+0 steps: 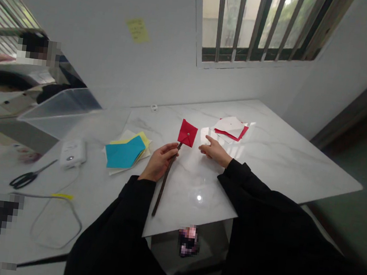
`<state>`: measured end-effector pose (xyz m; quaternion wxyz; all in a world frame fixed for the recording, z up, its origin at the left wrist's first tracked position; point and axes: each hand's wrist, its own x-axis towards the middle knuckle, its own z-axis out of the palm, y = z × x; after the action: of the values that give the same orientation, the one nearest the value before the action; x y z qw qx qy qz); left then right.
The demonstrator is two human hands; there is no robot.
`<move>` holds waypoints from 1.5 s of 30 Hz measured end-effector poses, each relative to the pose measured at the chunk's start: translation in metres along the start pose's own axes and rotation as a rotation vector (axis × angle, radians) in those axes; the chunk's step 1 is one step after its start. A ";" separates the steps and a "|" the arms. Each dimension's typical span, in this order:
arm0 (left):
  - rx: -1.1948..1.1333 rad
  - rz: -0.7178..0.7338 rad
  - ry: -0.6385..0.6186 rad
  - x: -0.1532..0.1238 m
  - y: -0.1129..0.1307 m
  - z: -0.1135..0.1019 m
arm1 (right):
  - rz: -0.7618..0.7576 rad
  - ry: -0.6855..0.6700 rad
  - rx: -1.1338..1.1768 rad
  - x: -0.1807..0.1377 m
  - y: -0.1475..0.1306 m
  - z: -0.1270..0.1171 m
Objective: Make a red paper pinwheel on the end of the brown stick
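My left hand point(161, 161) is closed around the upper part of a thin dark brown stick point(162, 190), which slants down toward the table's front edge. At the stick's top sits a red paper pinwheel point(186, 130), a folded square with a small round pin head near its middle. Just right of the pinwheel, apart from it, is my right hand point(215, 151). Its index finger is stretched out and the others are partly bent, with nothing visible in them.
White and red paper pieces point(232, 127) lie farther back right. Blue and yellow paper sheets point(125, 152) are stacked at left. Beyond them are a white device point(73, 153), black scissors point(26, 179) and a grey cable point(77, 220). A barred window point(259, 27) is above; a person point(33, 47) shows at far left.
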<state>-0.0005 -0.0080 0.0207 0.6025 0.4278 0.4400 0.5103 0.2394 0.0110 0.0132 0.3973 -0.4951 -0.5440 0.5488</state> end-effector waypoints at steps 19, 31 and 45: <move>0.023 0.001 0.001 0.000 0.001 0.000 | 0.020 0.208 0.071 0.010 0.008 -0.003; 0.022 0.020 0.001 0.000 0.000 -0.001 | -0.062 -0.244 0.074 0.003 0.005 0.000; 0.053 -0.004 -0.030 -0.002 0.000 0.001 | -0.069 0.076 -0.033 0.005 0.007 -0.010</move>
<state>0.0002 -0.0101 0.0209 0.5983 0.4504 0.4451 0.4910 0.2485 0.0171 0.0064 0.4281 -0.5030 -0.5542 0.5065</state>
